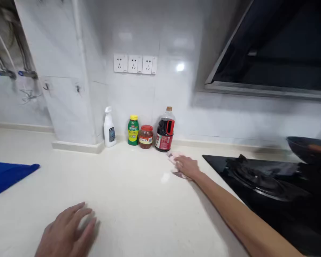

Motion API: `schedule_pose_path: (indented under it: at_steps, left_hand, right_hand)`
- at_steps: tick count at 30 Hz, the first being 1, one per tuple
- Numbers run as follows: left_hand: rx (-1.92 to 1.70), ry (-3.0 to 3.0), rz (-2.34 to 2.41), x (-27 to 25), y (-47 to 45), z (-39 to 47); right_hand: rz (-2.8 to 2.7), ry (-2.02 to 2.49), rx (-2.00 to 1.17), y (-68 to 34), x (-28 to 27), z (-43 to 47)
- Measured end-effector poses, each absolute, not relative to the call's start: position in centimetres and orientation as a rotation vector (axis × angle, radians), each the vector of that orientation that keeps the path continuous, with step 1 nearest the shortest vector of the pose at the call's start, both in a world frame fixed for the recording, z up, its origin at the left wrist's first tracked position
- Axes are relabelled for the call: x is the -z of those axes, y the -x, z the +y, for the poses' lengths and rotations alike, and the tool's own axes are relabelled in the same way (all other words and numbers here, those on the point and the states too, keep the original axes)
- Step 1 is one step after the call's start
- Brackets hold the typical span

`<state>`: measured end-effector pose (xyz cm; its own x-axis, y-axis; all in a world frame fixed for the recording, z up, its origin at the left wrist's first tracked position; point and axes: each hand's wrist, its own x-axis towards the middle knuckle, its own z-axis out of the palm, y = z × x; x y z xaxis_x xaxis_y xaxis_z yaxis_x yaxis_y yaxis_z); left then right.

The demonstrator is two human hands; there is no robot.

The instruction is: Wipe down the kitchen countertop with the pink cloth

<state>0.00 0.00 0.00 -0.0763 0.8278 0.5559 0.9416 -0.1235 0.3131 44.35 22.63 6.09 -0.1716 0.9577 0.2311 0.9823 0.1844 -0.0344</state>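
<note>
My right hand (186, 166) presses a pinkish cloth (172, 156) onto the white countertop (128, 192), just right of the dark soy sauce bottle (164, 131). The cloth's edges stick out at the far and near sides of the hand; the rest is covered by the palm. At the lower left, my left hand (68, 230) hovers over or rests on the counter with its fingers apart, and nothing is in it. Left of the bottle stand a red-lidded jar (146, 137), a green bottle with a yellow cap (133, 130) and a white spray bottle (109, 129).
A black gas stove (256, 178) borders the counter on the right, with a wok (299, 145) on it. The range hood (278, 53) overhangs that side. A blue cloth or mat (8, 176) lies at the left, and a wall pillar (69, 107) juts out behind the counter.
</note>
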Motion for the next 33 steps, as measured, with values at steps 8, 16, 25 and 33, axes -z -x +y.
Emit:
schedule_pose_path:
  at_steps: [8, 16, 25, 33]
  left_hand:
    - [0.932, 1.95, -2.065, -1.3, -1.0, -0.4]
    - [0.874, 1.96, -2.159, -2.7, -1.7, -1.4]
    - [0.843, 1.961, -2.214, -3.6, -2.2, -1.7]
    - [0.788, 1.974, -2.222, -3.8, -2.6, -1.8]
  right_hand:
    - [-2.554, 1.445, 0.128, -28.5, -6.2, 19.7]
    - [-2.71, 0.885, 0.028, -28.2, -4.8, 11.3]
    - [-2.213, 2.006, 0.223, -48.2, -6.1, 15.8]
    - [-2.129, 2.172, 0.375, -54.8, -3.0, 5.0]
